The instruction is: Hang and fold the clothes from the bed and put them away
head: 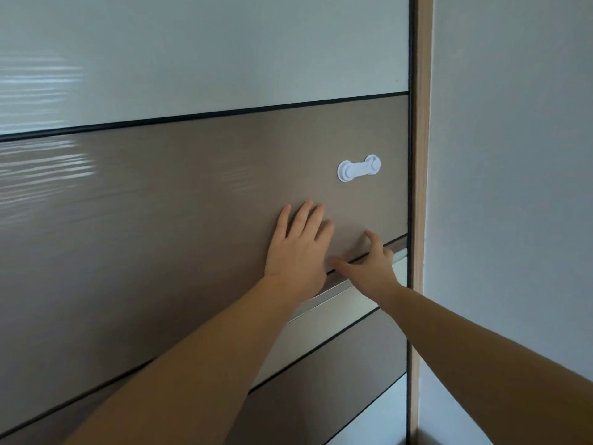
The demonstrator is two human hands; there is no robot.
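So the wardrobe door (192,194) filled the view in front of both hands, its stripes running sideways. Left hand (296,248) lay flat on the brown panel, fingers straight. Right hand (372,263) touched the silver strip (324,298), fingers loosely spread, holding nothing. White latch (358,168) sat just above them, wooden frame (420,155) close on the right.

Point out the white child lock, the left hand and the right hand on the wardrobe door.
white child lock (358,167): head view, middle of its strap.
left hand (296,248): head view, back of the hand, flat on the door.
right hand (373,263): head view, back of the hand.
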